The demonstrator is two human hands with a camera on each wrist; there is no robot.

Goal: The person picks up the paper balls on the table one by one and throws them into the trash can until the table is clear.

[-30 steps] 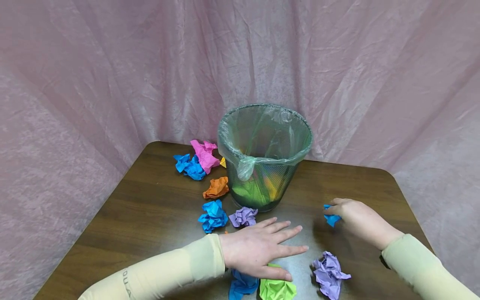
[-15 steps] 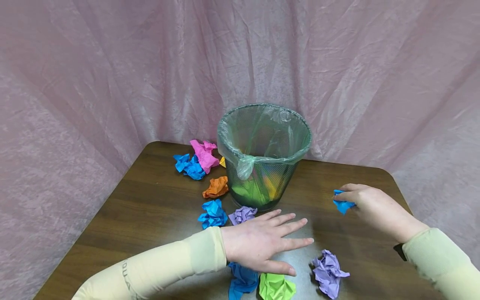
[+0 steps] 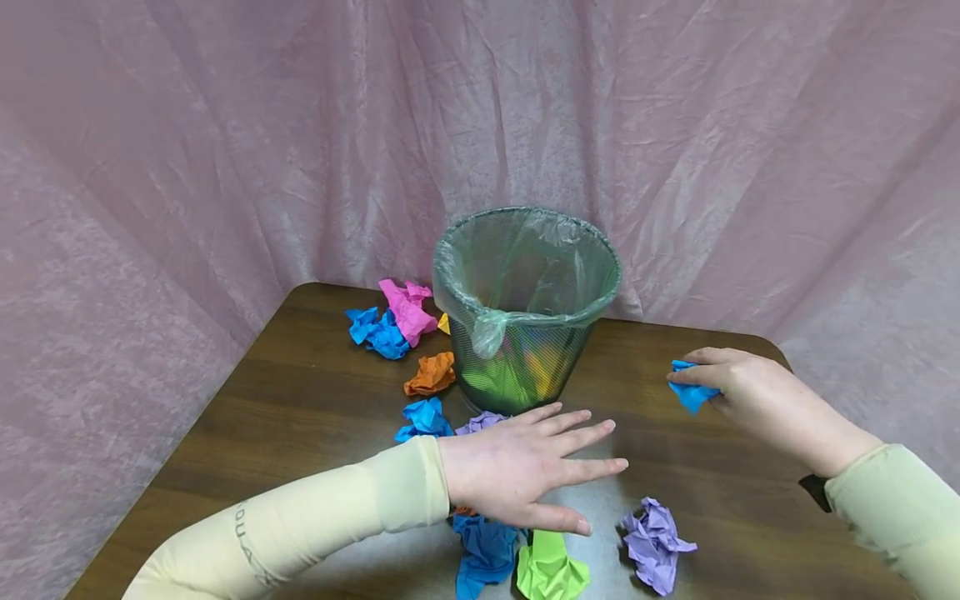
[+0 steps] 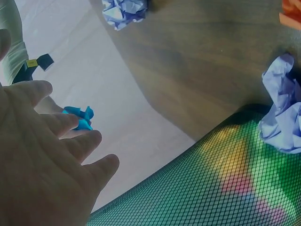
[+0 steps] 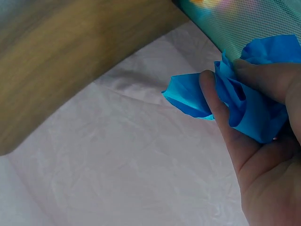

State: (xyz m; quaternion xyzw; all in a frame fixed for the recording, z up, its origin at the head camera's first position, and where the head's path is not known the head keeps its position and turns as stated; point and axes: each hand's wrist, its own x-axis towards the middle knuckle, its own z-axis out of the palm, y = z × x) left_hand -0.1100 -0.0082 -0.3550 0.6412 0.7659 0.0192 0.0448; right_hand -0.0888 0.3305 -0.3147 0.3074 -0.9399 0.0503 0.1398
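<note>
My right hand (image 3: pixel 765 400) pinches a crumpled blue paper ball (image 3: pixel 693 390) above the table's right side; in the right wrist view the same blue paper (image 5: pixel 254 103) sits between thumb and fingers. With fingers spread straight, my left hand (image 3: pixel 528 467) hovers palm down in front of the mesh waste bin (image 3: pixel 517 367) and holds nothing. Below it lie a dark blue paper ball (image 3: pixel 483 554) and a lime green one (image 3: pixel 552 571). A purple ball (image 3: pixel 654 546) rests to their right. Another purple ball (image 3: pixel 480 422) is partly hidden behind the left hand.
The bin has a green plastic liner (image 3: pixel 489 329) over its rim and coloured paper inside. Left of it lie pink (image 3: pixel 408 312), blue (image 3: pixel 382 336) and orange (image 3: pixel 431 375) paper balls, with another blue ball (image 3: pixel 423 419) nearer. A pink curtain (image 3: pixel 375 142) hangs behind the table.
My right hand has lifted the blue paper ball and moved it away from me and slightly right. The left hand has shifted slightly forward, fingers still spread.
</note>
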